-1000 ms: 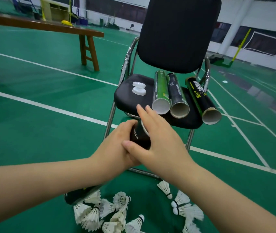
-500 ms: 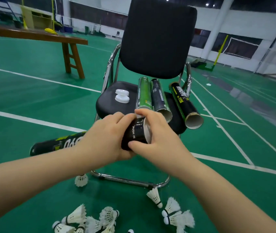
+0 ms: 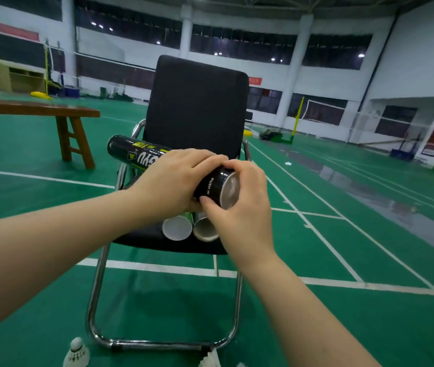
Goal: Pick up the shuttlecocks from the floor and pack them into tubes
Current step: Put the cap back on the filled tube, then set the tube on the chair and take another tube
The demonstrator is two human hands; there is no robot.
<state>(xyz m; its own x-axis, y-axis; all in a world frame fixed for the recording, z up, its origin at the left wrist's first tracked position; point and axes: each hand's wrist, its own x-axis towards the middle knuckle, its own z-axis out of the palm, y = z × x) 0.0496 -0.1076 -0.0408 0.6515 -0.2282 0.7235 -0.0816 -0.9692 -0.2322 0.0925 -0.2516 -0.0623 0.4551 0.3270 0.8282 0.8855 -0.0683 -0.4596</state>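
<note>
The likeliest slip from here is the black shuttlecock tube (image 3: 136, 154) tipping or rolling out of hand. It is held level in the air in front of the chair (image 3: 197, 107), with its long tail sticking out to the left beyond the left hand (image 3: 173, 181), so a looser grip would probably let that end drop. Its mouth (image 3: 228, 190), by the words "PUSH IN", looks open. Whether anything lies inside cannot be told, but whatever is there could slide out if that end dips. A hard squeeze at the rim could also dent the thin wall and make packing harder. The tube hangs above two other tubes (image 3: 177, 227) that lie on the seat with their open ends toward the camera, and a dropped tube could knock them off. The left hand wraps over the top of the tube near the mouth, fingers curled round it and forearm reaching in from the lower left. The right hand (image 3: 242, 207) closes on the rim, fingers curved over the top and thumb pressed beneath, wrist bent inward. The grip of each hand is therefore closed on the tube. A shuttlecock (image 3: 77, 352) stands on the floor (image 3: 316, 327) by the chair's frame and another (image 3: 210, 360) shows at the bottom edge, both unpacked.
</note>
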